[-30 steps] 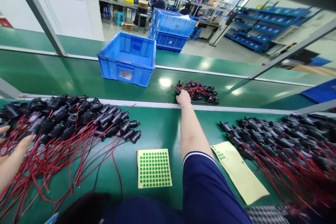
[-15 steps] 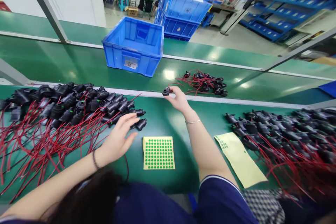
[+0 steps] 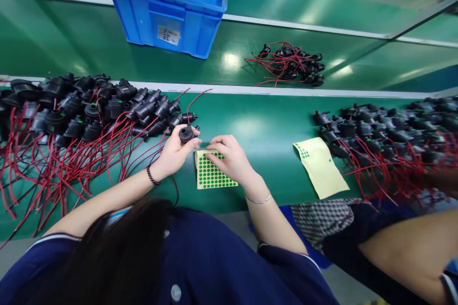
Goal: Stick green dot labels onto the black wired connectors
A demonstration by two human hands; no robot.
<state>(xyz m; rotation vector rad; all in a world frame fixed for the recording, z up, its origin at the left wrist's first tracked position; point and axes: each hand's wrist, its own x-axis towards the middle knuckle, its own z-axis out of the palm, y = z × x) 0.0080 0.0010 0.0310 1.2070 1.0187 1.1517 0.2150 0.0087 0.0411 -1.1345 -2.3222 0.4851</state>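
Held in my left hand (image 3: 172, 152) is a black wired part (image 3: 186, 134), round at the end facing me, like a small pump or motor. A red wire rises behind it. My right hand (image 3: 229, 158) is over the upper edge of a yellow sheet of green dot stickers (image 3: 217, 178). Its thumb and fingers are drawn together at the sheet's upper left; whatever is between the tips is too small to make out. Just left of my left hand lies a large pile of similar black parts (image 3: 75, 114) with red and black wires.
A blue crate (image 3: 166, 21) stands beyond the bench strip. Farther right lies a small heap of wired parts (image 3: 295, 64). A mostly bare yellow sheet (image 3: 322, 171) and another pile of parts (image 3: 386, 128) are at the right, near another person's arm (image 3: 411, 248).
The black wired part has passed from my right hand to my left. My right hand has come back to the sticker sheet. The view has tilted downward.
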